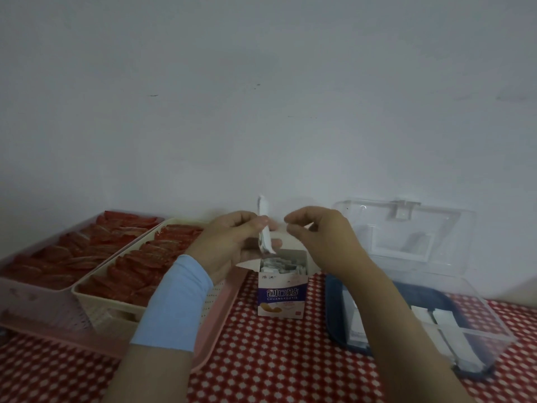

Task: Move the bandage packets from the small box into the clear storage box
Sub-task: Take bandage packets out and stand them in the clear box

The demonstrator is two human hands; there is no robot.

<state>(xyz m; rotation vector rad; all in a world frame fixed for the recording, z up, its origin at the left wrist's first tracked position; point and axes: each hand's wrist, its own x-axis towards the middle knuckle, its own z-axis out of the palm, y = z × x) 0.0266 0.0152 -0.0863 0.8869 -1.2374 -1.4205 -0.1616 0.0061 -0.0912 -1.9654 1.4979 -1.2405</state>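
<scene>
One bandage packet (265, 228) | pinched upright in left hand (229, 242) | above small box (283, 283)

i get just one view, worn on the head: it faces forward and slightly down, close over the desk (261, 359), the wall (261, 82) filling its upper half.

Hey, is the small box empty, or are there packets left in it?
Not empty: the small box stands open at the top, with white packets packed inside.
</scene>
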